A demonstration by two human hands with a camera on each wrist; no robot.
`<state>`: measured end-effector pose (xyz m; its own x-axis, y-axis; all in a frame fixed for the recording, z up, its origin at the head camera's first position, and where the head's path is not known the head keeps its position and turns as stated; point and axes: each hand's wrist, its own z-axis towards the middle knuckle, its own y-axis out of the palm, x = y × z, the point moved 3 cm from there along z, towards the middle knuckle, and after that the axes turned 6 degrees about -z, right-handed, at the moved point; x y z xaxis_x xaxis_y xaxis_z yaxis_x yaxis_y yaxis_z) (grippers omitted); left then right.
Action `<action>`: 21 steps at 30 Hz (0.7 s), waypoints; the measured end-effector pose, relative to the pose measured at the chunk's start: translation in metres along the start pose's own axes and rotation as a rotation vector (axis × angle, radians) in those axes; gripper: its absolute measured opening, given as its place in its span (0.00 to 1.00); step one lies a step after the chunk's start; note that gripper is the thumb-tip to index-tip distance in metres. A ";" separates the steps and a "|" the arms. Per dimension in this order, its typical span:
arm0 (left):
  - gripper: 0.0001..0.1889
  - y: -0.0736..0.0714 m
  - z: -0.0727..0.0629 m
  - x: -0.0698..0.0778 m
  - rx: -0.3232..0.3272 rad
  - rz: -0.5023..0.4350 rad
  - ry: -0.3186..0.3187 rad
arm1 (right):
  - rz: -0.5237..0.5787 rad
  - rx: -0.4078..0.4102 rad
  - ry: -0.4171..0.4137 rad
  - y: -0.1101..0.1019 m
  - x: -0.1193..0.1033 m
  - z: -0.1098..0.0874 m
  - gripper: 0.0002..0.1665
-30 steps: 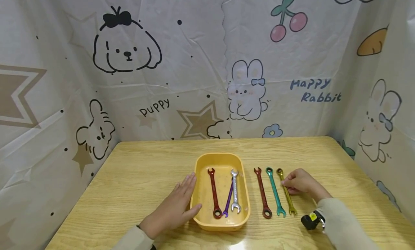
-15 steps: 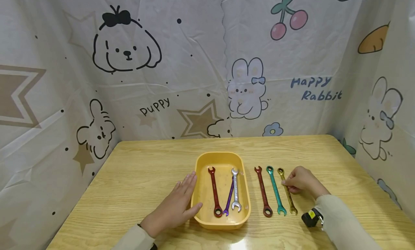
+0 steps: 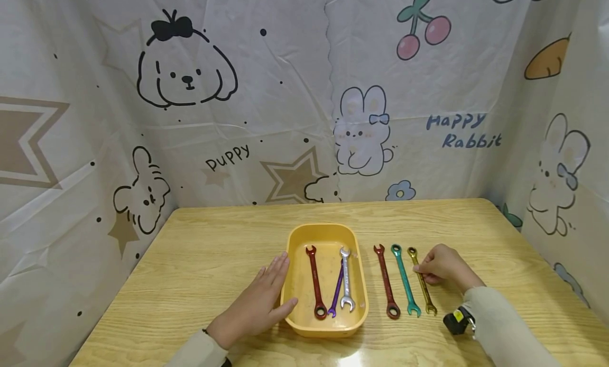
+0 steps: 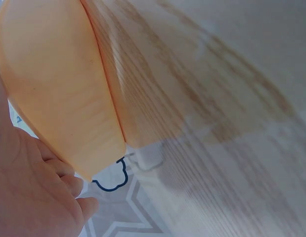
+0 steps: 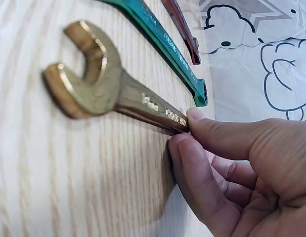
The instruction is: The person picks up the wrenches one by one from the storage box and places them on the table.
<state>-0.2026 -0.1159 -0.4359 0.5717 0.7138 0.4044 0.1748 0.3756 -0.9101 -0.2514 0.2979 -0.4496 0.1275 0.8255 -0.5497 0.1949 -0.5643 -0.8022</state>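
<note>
My right hand pinches the shaft of a gold combination wrench between thumb and fingers. In the right wrist view the gold wrench points its open end toward the camera, close to the tabletop. Left of it on the table lie a teal wrench and a red wrench, roughly parallel. My left hand lies with extended fingers along the left side of a yellow plastic tub, thumb over the rim. The tub holds another red wrench, a purple wrench and a silver wrench, which partly covers the purple one.
A small black object with a yellow label is at the right sleeve cuff. The wooden table is enclosed by a printed cloth backdrop at the back and sides.
</note>
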 end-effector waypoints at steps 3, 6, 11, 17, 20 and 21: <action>0.42 0.000 0.000 0.000 -0.001 0.001 -0.001 | -0.001 0.009 -0.005 0.000 0.000 -0.001 0.16; 0.42 0.001 0.000 -0.001 -0.003 0.003 0.000 | 0.009 0.011 0.009 0.000 0.000 -0.002 0.15; 0.42 0.001 0.000 0.000 0.002 0.000 0.009 | 0.009 -0.014 0.006 -0.005 -0.006 -0.002 0.15; 0.42 0.001 0.000 0.000 0.021 0.010 0.017 | 0.038 -0.013 -0.076 -0.018 -0.035 -0.005 0.16; 0.42 0.001 0.000 -0.001 0.019 0.009 0.013 | 0.097 -0.020 -0.102 -0.022 -0.058 -0.006 0.17; 0.42 0.002 0.000 -0.001 0.019 0.006 0.012 | 0.112 -0.021 -0.109 -0.023 -0.066 -0.007 0.18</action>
<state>-0.2030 -0.1155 -0.4375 0.5823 0.7092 0.3975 0.1562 0.3822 -0.9108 -0.2577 0.2561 -0.3934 0.0436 0.7515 -0.6583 0.2056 -0.6516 -0.7302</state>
